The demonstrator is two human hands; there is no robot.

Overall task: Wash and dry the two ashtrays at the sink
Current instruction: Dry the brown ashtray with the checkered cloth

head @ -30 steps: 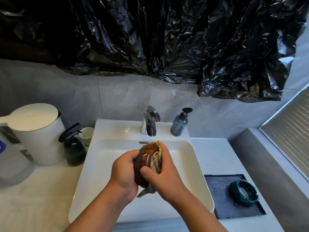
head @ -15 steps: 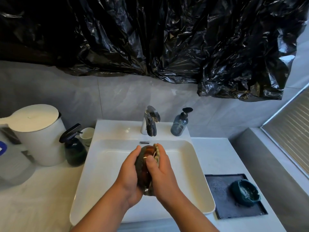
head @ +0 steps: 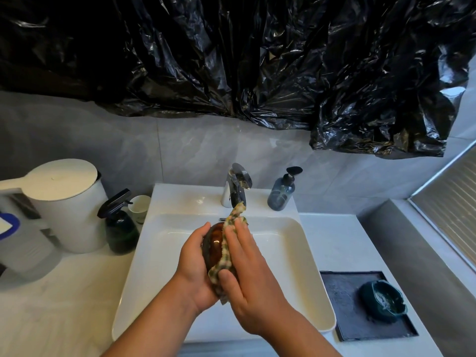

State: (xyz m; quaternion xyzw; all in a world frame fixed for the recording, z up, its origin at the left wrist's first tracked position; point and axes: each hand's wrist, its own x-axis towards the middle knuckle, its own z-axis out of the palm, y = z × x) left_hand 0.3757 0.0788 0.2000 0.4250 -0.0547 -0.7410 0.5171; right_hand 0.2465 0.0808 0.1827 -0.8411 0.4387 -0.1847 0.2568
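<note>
Over the white sink [head: 304, 274] my left hand [head: 194, 266] grips a brown glass ashtray [head: 213, 246], held on edge. My right hand [head: 247, 274] presses a checked yellow-green cloth [head: 226, 251] against the ashtray's right side, and a corner of the cloth sticks up toward the tap. The second ashtray [head: 381, 301], dark teal, rests on a dark mat [head: 342, 300] on the counter to the right of the sink, away from both hands.
A chrome tap [head: 238, 184] and a blue pump bottle [head: 282, 191] stand behind the basin. Left of the sink are a dark spray bottle [head: 119, 225], a small white cup [head: 139, 206] and a white lidded bin [head: 64, 202]. Black plastic sheeting hangs above.
My right hand has slid the cloth along the brown ashtray, so a cloth corner now points up near the tap. The left hand has kept its hold over the basin.
</note>
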